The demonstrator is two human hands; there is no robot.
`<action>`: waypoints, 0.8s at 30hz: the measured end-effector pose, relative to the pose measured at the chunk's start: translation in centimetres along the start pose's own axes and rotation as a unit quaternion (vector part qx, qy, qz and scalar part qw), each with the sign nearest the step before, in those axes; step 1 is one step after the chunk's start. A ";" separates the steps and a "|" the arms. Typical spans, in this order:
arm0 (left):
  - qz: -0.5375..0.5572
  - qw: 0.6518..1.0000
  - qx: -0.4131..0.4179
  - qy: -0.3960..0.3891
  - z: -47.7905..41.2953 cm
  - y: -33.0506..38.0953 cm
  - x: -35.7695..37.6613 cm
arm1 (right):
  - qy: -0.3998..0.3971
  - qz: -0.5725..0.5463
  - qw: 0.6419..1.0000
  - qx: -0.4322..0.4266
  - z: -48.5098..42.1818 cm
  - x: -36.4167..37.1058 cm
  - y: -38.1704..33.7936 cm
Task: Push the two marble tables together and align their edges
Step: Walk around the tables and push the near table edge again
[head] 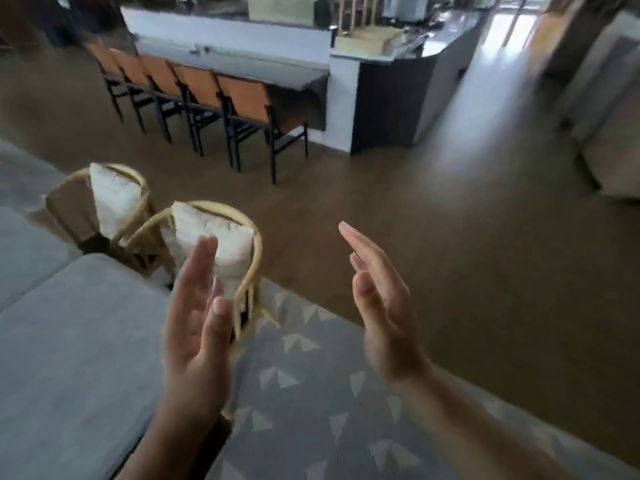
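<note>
A grey marble table [79, 348] fills the lower left, and a second grey marble table [24, 251] lies behind it at the far left, with a narrow gap between them. My left hand [195, 320] hovers open, palm inward, just past the near table's right edge and in front of a chair. My right hand [381, 306] is raised open over the floor and rug, palm facing left. Neither hand touches a table. The frame is blurred.
Two rattan chairs with white cushions [214, 244] [114, 199] stand at the tables' far side. A grey patterned rug [311, 393] lies underfoot. A row of orange-backed chairs [207, 98] lines a dark counter [263, 74] at the back. Brown floor [485, 254] stretches right.
</note>
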State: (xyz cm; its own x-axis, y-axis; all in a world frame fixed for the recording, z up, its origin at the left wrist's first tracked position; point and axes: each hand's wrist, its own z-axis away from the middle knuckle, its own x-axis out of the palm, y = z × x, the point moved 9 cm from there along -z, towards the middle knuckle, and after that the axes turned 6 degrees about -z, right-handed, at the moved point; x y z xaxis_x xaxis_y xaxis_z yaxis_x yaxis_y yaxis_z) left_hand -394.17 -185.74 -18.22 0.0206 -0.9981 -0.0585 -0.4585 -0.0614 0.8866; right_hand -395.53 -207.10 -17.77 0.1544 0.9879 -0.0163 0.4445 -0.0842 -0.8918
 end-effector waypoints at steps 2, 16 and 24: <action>0.039 0.997 0.016 -0.062 0.6 2.5 3.7 | 0.068 0.023 0.997 -0.011 2.8 -4.3 -3.5; 0.217 0.851 0.143 -0.457 20.3 22.6 32.1 | 0.491 0.192 0.849 -0.019 34.7 -26.0 -24.8; 0.323 0.731 0.148 -0.583 38.2 32.3 42.1 | 0.632 0.265 0.729 -0.002 55.1 -31.6 -32.6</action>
State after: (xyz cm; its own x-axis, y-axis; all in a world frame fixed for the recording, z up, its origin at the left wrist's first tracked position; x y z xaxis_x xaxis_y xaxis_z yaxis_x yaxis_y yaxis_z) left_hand -442.06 -229.44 -9.54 -0.9770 -0.1221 -0.1747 -0.2129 0.5959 0.7743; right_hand -463.54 -228.35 -13.09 0.9931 -0.0917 0.0727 0.0285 -0.4132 -0.9102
